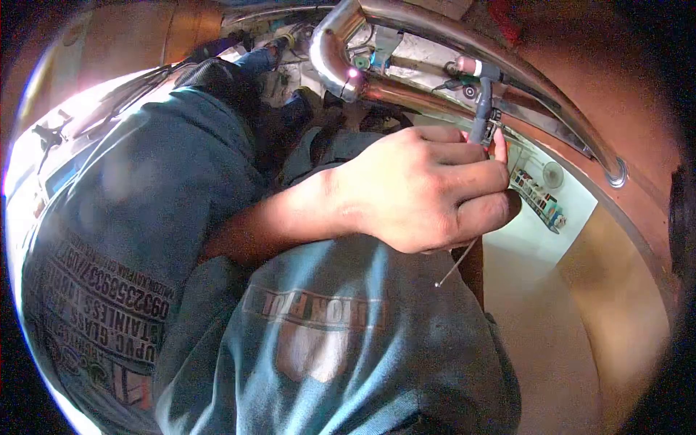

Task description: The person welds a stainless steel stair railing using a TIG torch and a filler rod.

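Near the middle of the view is my right hand (428,185), its back toward me and its fingers curled closed. Out of the top of the grip rises a dark grey TIG welding torch (484,105), with a pinkish cup (469,66) on its head close to the metal pipework. A thin metal rod (455,264) with a pale tip sticks out below the fingers. Whether this same hand holds the rod is hidden. A pinkish fingertip shows beside the torch handle. I cannot make out my left hand anywhere.
A shiny bent metal pipe (330,54) and a long curved rail (536,80) cross the top. My blue printed shirt (217,181) fills the left and bottom. Denim legs (255,62) show at upper left. Far below right are a fan (552,174) and a shelf with goods (535,199).
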Action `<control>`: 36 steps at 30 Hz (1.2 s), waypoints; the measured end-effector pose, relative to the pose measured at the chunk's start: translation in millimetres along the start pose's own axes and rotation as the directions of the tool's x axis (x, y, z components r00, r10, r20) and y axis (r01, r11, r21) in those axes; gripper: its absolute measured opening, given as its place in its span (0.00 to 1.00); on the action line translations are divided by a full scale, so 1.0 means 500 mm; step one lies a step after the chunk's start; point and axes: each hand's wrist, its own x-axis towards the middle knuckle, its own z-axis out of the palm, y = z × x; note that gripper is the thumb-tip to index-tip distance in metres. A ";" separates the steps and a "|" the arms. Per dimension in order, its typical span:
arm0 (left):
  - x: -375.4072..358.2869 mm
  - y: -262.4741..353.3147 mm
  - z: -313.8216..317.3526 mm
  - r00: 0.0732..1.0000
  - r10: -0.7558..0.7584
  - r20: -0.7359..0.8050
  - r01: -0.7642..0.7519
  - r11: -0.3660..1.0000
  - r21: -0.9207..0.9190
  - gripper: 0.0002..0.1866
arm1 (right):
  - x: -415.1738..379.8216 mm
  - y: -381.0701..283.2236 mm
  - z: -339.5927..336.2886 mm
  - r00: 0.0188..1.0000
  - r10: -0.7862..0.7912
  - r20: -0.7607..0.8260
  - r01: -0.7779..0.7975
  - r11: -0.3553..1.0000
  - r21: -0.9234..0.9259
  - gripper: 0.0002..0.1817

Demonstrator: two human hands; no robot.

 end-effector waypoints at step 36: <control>0.202 -0.332 0.458 0.875 -0.482 0.039 0.406 0.775 0.485 0.18 | 0.239 0.057 -0.167 0.700 -0.116 -0.705 0.299 0.944 0.141 0.25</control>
